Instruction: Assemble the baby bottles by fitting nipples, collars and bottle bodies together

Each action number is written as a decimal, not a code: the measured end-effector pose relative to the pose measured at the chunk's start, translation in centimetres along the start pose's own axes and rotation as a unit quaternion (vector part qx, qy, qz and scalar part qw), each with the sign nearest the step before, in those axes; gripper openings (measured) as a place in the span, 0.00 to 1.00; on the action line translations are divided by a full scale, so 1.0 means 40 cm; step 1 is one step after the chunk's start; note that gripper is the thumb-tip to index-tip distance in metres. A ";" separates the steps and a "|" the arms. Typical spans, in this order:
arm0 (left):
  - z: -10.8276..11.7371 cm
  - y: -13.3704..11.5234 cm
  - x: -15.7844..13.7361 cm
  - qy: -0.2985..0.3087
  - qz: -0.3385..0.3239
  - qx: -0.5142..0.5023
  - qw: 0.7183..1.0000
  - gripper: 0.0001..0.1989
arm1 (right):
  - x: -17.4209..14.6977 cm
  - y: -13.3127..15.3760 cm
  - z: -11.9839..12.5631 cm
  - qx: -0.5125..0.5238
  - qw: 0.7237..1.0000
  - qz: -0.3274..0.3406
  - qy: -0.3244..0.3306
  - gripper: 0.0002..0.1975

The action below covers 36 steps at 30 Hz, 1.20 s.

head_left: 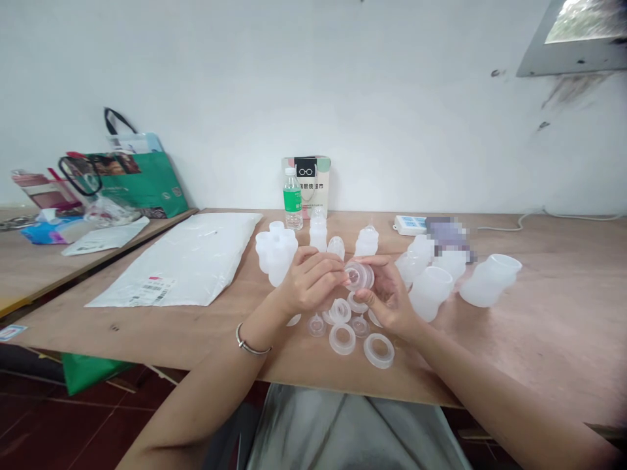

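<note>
A translucent bottle collar ring [363,277] is held above the front of the table, its round opening turned toward the left. My right hand [392,300] grips its rim between thumb and fingers. The closed fingers of my left hand [316,279] pinch a clear bottle nipple [351,277] at the ring's opening; their grip partly hides it. Beneath my hands lie loose collar rings [379,351] and clear nipples [316,325]. Several frosted baby bottles [431,292] without tops stand and lean to the right, and a cluster of them [277,251] stands left of my hands.
Behind my hands are bottles with tops [318,228], a water bottle [293,202] and a paper bag [321,186]. A white mailing bag [196,254] lies left. At back right sits a white box-shaped device [410,225]; a cable [509,228] runs farther right. A green bag [151,183] stands far left.
</note>
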<state>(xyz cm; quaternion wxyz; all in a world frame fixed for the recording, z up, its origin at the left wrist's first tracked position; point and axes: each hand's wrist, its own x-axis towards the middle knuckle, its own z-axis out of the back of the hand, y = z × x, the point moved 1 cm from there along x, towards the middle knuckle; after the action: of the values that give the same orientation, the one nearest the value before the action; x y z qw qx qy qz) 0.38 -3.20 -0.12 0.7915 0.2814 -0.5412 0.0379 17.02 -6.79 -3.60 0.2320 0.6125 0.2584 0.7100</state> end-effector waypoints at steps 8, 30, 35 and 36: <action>-0.006 0.017 -0.009 0.002 0.068 -0.040 0.997 0.02 | 0.003 0.014 -0.002 0.009 0.999 -0.033 0.007 0.15; 0.111 0.157 -0.023 -0.029 0.348 0.094 0.932 0.14 | 0.012 -0.021 -0.003 0.039 0.995 -0.057 -0.075 0.17; 0.184 0.198 -0.023 0.227 0.522 0.116 0.814 0.22 | 0.010 -0.034 0.000 0.025 0.993 -0.070 -0.088 0.18; 0.187 0.193 -0.025 0.276 0.534 0.116 0.791 0.23 | 0.010 -0.036 0.000 0.025 0.993 -0.076 -0.089 0.19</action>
<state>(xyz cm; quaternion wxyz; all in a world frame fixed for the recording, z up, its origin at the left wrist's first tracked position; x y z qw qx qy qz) -9.11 -0.11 4.06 0.7221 0.0149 -0.3555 0.5933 16.99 -5.45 -4.23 0.2919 0.6576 0.3002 0.6263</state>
